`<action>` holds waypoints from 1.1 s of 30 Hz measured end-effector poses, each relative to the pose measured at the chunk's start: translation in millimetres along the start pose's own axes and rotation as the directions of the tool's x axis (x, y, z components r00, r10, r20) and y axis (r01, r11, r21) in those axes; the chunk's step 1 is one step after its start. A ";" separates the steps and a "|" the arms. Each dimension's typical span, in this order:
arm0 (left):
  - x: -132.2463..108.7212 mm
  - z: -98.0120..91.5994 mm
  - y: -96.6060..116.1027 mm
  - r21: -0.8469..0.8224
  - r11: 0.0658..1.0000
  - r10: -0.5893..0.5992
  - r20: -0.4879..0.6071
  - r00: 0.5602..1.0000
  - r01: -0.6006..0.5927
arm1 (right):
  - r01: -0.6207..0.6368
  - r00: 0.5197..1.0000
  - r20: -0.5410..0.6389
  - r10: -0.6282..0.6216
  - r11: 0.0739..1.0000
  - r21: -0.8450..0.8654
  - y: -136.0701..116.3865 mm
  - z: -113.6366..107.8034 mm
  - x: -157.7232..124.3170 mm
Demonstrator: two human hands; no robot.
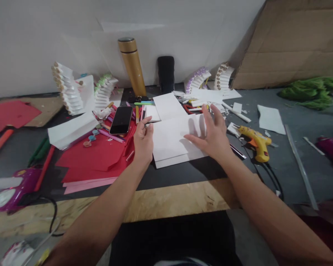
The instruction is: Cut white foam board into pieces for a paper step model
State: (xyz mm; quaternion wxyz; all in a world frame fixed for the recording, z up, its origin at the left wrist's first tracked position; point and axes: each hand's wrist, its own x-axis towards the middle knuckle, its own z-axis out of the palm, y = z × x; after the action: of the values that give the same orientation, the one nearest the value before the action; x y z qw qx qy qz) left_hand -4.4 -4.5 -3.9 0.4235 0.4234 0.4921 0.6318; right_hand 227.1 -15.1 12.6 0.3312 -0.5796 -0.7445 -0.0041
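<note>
A folded white paper sheet [172, 138] lies in front of me, its lower layer showing along the near edge. My left hand [143, 142] is beside its left edge, with thumb and index finger slightly apart at the upper left corner; the other fingers are partly hidden. Over the right part of the sheet, my right hand [213, 135] is open, fingers spread and thumb stretched out to the left, casting a shadow on the paper. Whether its fingertips press on the sheet I cannot tell. Another white sheet [169, 105] lies just behind the folded one.
Left are red paper sheets [93, 155], a phone [121, 120] and a purple glue gun [22, 186]. A yellow glue gun [255, 142] lies right, near a clear glue stick [301, 166]. Behind stand a gold bottle [133, 66], a black case [166, 74] and small paper staircases [197, 79].
</note>
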 end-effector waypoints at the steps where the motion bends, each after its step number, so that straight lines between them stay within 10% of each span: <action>1: 0.4 0.6 -1.0 -0.018 1.000 -0.009 -0.006 1.000 0.009 | 0.039 0.999 0.021 -0.038 0.998 -0.042 -2.3 1.5 -1.2; 13: 13.9 -12.0 6.4 -0.157 0.955 -0.259 -0.014 0.966 0.254 | 0.213 0.897 0.406 -0.177 0.976 -0.047 -32.7 18.3 -15.2; 33: 18.0 -20.3 19.0 -0.302 0.830 -0.451 0.127 0.883 0.468 | 0.271 0.848 0.410 -0.335 0.940 0.208 -1.7 -3.1 -6.3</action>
State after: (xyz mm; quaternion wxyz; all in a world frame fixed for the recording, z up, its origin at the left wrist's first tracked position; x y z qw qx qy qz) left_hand -31.1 4.3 13.7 0.6389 0.2330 0.4578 0.5726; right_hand 227.8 -22.3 12.5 0.1901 -0.4152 -0.8804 0.1277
